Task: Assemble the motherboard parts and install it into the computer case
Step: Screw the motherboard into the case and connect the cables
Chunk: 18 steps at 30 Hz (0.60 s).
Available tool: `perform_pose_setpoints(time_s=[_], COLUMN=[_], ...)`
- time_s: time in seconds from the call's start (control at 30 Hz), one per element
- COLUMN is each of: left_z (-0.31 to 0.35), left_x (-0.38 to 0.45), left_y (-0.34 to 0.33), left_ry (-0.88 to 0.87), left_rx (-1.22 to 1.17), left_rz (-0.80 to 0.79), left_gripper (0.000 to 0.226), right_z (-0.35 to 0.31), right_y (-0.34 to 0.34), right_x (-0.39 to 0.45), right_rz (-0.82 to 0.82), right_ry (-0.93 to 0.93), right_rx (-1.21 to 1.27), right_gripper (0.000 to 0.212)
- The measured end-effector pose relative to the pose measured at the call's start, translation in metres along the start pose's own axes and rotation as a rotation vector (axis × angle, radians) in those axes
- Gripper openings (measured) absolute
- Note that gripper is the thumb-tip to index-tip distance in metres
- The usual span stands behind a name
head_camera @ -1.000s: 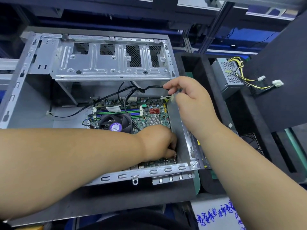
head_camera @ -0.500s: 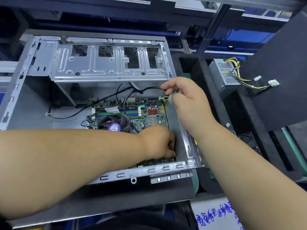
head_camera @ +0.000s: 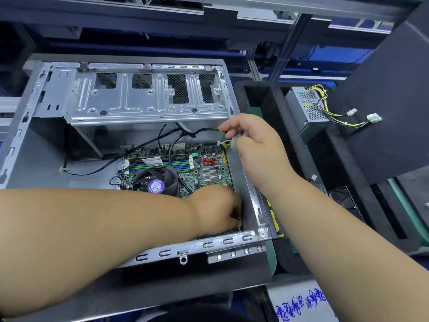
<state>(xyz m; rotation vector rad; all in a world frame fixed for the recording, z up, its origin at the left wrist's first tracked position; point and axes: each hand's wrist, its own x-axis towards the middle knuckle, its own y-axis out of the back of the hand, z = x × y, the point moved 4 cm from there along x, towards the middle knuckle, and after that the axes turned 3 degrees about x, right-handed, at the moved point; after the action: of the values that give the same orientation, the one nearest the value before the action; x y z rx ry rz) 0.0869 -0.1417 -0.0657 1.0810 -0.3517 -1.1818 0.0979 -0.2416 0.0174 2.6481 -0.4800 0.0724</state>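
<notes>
Unmoved: two hands | one motherboard (head_camera: 210, 169) | one black cable (head_camera: 204, 130)

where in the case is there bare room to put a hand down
Bare case floor left of the motherboard, below the drive cage, crossed by one black cable. The board's right side is crowded: left hand at its corner, right hand above.
</notes>
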Motion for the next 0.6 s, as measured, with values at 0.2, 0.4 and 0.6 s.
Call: perform_pose_setpoints(time_s=[0.2, 0.4, 0.6], left_z=[0.005, 0.01, 0.011], left_x=[0.002, 0.006, -0.003], left_y=[0.004, 0.005, 0.003], left_ry=[0.074, 0.07, -0.036], left_rx=[0.055, 0.162, 0.284], left_rz=[-0.043, -0.074, -0.05], left_gripper=[0.022, 0.029, 0.028], right_z=[-0.001, -0.002, -0.004], right_y=[0.0, 0.0, 0.002], right_x=[0.0, 0.0, 0.0], right_rz=[0.002, 0.0, 0.003], right_ry=[-0.002, -0.009, -0.03], right_rx=[-0.001, -0.023, -0.029], right_gripper=[0.046, 0.047, 0.047])
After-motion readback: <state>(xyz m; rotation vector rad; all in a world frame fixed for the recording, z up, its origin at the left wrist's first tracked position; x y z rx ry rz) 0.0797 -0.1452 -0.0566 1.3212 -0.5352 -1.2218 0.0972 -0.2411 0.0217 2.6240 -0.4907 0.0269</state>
